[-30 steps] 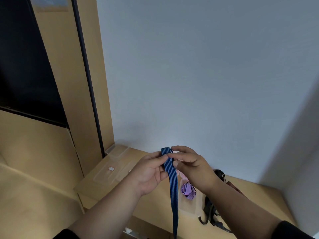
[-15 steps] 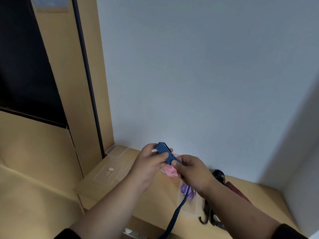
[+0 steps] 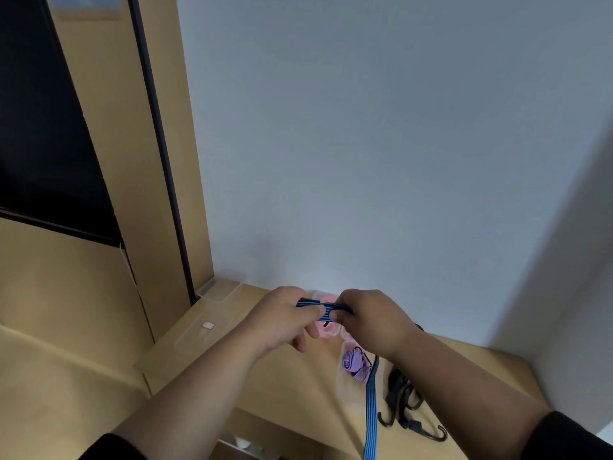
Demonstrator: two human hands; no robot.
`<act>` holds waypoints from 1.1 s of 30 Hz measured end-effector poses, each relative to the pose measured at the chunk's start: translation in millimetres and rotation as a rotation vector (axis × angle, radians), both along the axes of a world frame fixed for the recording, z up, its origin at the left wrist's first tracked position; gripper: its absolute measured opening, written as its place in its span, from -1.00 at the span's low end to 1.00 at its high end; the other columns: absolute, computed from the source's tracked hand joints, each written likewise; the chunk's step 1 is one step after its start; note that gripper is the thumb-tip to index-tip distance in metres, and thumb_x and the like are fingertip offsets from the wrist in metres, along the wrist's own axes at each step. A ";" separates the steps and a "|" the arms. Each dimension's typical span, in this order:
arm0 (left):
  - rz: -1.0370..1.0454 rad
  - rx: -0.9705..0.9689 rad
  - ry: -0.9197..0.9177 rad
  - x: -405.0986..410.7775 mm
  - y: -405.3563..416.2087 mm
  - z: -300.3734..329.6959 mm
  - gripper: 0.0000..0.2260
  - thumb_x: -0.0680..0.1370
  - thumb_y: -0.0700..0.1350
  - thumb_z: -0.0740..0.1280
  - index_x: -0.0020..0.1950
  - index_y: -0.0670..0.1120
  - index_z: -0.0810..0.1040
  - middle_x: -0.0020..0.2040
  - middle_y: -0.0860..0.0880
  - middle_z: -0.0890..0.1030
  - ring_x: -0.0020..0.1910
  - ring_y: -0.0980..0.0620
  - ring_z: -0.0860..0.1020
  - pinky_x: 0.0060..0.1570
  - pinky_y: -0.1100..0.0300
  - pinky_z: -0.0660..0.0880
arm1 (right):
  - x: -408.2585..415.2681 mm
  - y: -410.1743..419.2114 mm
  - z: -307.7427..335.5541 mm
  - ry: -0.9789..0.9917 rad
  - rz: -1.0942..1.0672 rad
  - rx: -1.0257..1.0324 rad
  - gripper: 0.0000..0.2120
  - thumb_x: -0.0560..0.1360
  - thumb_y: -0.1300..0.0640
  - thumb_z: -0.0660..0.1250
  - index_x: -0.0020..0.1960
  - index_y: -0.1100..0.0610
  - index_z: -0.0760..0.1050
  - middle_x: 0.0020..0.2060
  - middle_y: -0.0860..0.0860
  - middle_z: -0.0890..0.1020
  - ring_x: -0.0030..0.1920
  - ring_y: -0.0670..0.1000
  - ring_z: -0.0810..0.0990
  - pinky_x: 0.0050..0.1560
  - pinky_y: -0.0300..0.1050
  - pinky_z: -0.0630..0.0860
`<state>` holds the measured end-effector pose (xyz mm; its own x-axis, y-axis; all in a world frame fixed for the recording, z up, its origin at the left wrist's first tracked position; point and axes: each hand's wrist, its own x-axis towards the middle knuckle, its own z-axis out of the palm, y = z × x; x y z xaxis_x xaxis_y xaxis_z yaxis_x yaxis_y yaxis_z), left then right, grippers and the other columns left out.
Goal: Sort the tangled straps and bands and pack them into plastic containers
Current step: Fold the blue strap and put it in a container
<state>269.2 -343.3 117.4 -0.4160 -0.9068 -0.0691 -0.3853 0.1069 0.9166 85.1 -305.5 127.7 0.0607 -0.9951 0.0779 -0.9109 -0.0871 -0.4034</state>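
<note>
- Both hands are up in front of me over the light wooden desk, pinching the same blue-and-black striped flat strap.
- My left hand has the strap's folded end clamped between thumb and curled fingers; the fold sticks out at its 3 o'clock side.
- My right hand grips the other side of that fold, fingers curled down over it, thumb tip underneath. So the short stretch of strap runs straight between the two sets of fingertips, nearly level.
- The rest of the strap reappears at 6 o'clock of the right wrist and hangs down off the bottom edge of the view.
- Behind the hands, at 12 o'clock against the white wall, there's a clear plastic container with something pink inside, mostly hidden by my fingers.
- At 6 o'clock of the right hand sits another clear plastic container holding a rolled lilac band.
- At 5 o'clock, black bungee cords with hooks lie in a heap on the desk, just beside the hanging strap.
- At 9 o'clock of the left hand, a clear flat plastic lid with a small white label lies on the desk, and a clear empty tub sits in the corner past it.
</note>
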 end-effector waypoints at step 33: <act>-0.111 0.250 0.309 5.1 -22.4 -20.6 -0.78 0.59 -0.26 0.38 0.23 -0.22 0.60 -0.05 -0.19 0.67 -0.21 0.01 0.63 -0.10 0.11 0.61 | -7.0 -7.0 -7.5 -0.451 0.197 0.196 -0.76 0.67 0.10 0.20 -0.05 0.13 0.59 -0.39 -0.05 0.57 -0.37 -0.08 0.45 -0.24 -0.21 0.39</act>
